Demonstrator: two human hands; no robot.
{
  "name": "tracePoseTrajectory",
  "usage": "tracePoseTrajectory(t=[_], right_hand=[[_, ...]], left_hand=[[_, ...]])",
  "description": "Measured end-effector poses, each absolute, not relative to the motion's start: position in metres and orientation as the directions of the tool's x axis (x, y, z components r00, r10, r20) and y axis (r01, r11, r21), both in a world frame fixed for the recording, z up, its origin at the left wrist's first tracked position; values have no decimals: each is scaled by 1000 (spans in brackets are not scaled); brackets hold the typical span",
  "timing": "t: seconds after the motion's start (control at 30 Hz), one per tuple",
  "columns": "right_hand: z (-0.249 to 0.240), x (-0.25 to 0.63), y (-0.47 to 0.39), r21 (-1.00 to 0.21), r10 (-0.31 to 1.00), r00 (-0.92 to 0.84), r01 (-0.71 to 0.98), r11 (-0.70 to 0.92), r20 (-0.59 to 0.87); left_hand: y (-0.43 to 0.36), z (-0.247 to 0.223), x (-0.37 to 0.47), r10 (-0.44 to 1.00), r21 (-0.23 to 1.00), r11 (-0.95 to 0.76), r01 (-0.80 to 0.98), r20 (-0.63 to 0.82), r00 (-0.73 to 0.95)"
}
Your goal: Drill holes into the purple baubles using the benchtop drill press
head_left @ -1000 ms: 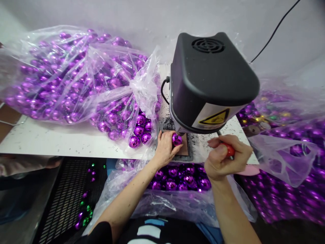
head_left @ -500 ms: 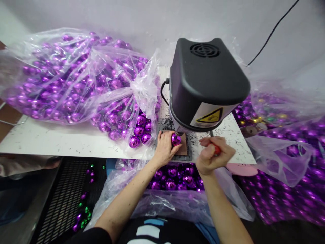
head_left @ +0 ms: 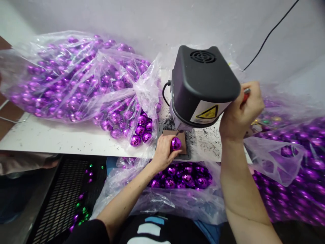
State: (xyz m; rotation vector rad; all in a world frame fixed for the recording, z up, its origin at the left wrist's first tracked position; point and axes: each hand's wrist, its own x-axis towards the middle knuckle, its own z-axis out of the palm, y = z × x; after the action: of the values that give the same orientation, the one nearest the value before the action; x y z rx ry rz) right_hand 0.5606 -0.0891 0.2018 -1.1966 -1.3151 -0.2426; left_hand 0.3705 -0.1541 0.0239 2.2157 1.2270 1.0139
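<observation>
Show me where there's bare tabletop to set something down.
Tabletop lies bare at front left, before the tied bag; a fleck-strewn patch lies between the grey pad and right forearm. Crowded: around the left hand, purple ball and machine.

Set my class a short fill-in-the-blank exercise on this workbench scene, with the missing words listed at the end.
1. In the left hand is a shiny ball coloured ____.
2. The handle in the right hand is coloured ____.
3. The machine bears a warning triangle coloured black and ____.
4. As the picture shows it, the tied bag lies to the ____ of the machine.

Missing words: purple; red; yellow; left.
</observation>
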Motion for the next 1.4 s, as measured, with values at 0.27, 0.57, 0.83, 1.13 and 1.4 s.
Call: tracePoseTrajectory(t=[0.27, 0.57, 0.83, 1.13, 1.4], right_hand=[[204, 553, -82, -650, 549, 381, 603, 462, 744], [203, 553, -79, -626, 516, 391, 648, 434, 762], [202, 557, -73, -627, 536, 376, 649, 430, 756], [204, 553, -75, -640, 534, 383, 614, 463, 754], [206, 554, -77, -653, 568, 368, 606, 454, 736]], left_hand=[[-201, 43, 329, 813, 605, -578, 548, 373, 446], [-124, 37, 279, 908, 168, -376, 911, 262, 326], [-110, 58, 260, 969, 504, -241, 829, 172, 177], [-130, 87, 285, 956, 988, 30, 154, -73, 284], [-125, 58, 337, 855, 895, 421, -148, -337, 395]])
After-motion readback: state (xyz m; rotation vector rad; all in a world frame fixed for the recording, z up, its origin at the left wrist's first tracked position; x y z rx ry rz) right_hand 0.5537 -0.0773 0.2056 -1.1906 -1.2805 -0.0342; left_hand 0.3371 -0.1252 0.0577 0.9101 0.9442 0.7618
